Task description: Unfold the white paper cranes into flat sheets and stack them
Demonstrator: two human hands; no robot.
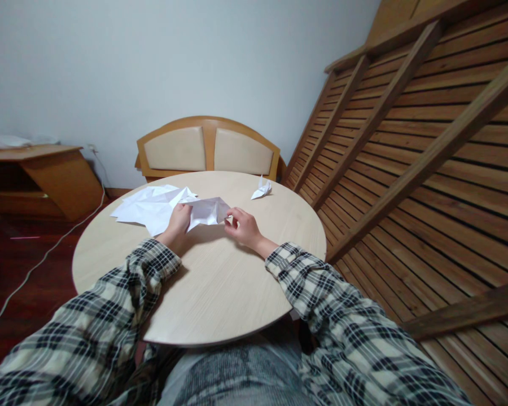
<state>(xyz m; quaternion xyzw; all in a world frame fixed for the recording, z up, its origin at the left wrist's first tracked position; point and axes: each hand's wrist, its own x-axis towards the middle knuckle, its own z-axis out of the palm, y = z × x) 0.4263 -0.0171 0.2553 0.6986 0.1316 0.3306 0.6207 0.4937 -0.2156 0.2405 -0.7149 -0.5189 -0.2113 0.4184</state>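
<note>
A creased sheet of white paper (207, 212) is held up between my hands, just above the round table (220, 282). My left hand (179, 221) grips its left end, thumb on top. At the right end, the thumb and fingertips of my right hand (243, 226) pinch the paper's edge. Behind my left hand lie several creased white sheets (146, 204), spread and overlapping. Farther back on the right sits a small folded paper figure (262, 189) with pointed tips, like an origami crane.
A wooden headboard (209, 144) with cream panels stands behind the table, against the wall. Slatted wooden boards (415, 152) lean along the right. To the left are a low wooden cabinet (63, 180) and a white cable (46, 256) on the dark floor.
</note>
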